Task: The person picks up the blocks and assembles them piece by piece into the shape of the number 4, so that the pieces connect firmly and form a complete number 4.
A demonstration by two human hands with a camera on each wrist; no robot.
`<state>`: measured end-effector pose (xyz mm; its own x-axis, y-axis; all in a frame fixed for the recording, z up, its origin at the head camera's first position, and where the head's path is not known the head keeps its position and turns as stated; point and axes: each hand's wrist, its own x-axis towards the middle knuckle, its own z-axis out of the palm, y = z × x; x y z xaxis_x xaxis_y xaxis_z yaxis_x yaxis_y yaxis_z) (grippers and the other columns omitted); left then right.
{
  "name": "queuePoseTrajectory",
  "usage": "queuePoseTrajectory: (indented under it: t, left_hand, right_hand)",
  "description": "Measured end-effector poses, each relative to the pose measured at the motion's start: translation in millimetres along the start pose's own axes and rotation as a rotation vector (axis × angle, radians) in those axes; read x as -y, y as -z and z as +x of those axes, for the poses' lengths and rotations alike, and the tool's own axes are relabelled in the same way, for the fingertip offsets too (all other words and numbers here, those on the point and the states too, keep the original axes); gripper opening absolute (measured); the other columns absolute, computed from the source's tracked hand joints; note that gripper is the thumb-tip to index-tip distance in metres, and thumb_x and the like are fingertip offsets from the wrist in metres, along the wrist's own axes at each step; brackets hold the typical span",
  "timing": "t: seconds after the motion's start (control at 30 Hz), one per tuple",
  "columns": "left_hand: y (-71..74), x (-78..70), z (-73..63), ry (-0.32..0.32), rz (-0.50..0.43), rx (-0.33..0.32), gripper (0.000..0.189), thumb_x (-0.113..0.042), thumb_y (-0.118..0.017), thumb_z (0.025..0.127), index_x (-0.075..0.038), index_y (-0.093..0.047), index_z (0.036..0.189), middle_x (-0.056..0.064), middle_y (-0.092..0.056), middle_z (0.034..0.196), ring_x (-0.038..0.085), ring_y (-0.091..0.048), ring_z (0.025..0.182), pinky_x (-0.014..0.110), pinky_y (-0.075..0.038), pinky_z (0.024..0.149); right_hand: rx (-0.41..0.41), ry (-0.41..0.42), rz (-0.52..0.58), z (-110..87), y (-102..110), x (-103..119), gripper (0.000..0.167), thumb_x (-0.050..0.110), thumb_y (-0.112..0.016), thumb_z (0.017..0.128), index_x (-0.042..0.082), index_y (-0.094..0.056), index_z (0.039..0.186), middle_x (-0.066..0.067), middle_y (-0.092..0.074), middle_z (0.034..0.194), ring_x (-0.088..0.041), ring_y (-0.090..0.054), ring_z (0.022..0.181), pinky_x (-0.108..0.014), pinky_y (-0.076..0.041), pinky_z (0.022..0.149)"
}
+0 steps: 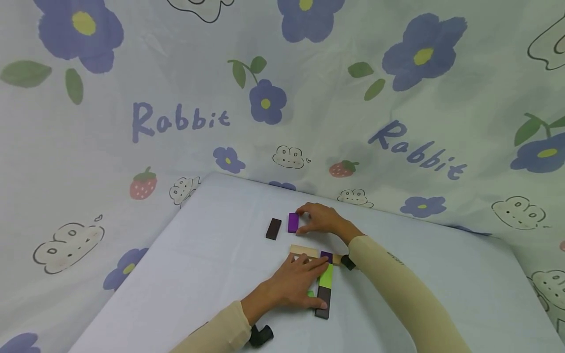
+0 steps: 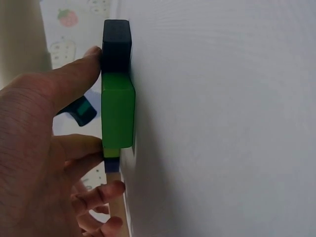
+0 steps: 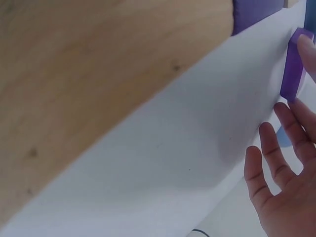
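Note:
My left hand (image 1: 295,280) rests over a T-shaped row of flat-lying blocks. Its thumb touches the dark brown block (image 1: 324,301), and its index finger reaches the dark purple block (image 1: 326,257). Between those two lies a lime block (image 1: 325,276). A green block (image 2: 117,111) sits beside the row, mostly under the hand in the head view. Pale wooden blocks (image 1: 304,250) form the crossbar. Farther back, my right hand (image 1: 322,218) pinches a bright purple block (image 1: 293,222) between thumb and index finger at its two ends, the other fingers spread in the right wrist view.
A separate dark brown block (image 1: 273,229) lies left of the bright purple one. Black wrist-camera parts (image 1: 261,336) show by the left sleeve. The white table (image 1: 212,230) meets a patterned cloth backdrop (image 1: 185,73) behind and at left.

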<state>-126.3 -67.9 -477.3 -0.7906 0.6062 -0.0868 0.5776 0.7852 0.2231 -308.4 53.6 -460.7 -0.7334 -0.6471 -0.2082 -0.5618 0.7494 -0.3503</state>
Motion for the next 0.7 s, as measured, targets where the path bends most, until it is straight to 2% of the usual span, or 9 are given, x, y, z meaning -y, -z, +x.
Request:
queuePoseTrajectory:
  t: [0.3, 0.7]
  left_hand:
    - [-1.3, 0.6, 0.3, 0.001, 0.004, 0.004, 0.092, -0.076, -0.055, 0.087, -0.022, -0.036, 0.159, -0.009, -0.031, 0.163, 0.018, -0.045, 0.129, 0.056, -0.037, 0.108]
    - [-1.4, 0.8, 0.9, 0.002, 0.012, 0.011, 0.092, -0.076, -0.055, 0.087, -0.022, -0.035, 0.159, -0.009, -0.032, 0.163, 0.019, -0.046, 0.129, 0.055, -0.037, 0.107]
  right_hand:
    - [-0.010, -0.019, 0.015, -3.0, 1.2, 3.7, 0.071, 0.051, -0.085, 0.078, 0.017, -0.063, 0.137, 0.000, -0.064, 0.130, -0.020, -0.057, 0.119, -0.046, -0.046, 0.102]
    - [-0.036, 0.005, 0.016, -5.9, 3.7, -0.3, 0.068, 0.050, -0.084, 0.079, 0.017, -0.064, 0.136, 0.001, -0.064, 0.129, -0.019, -0.059, 0.117, -0.043, -0.049, 0.097]
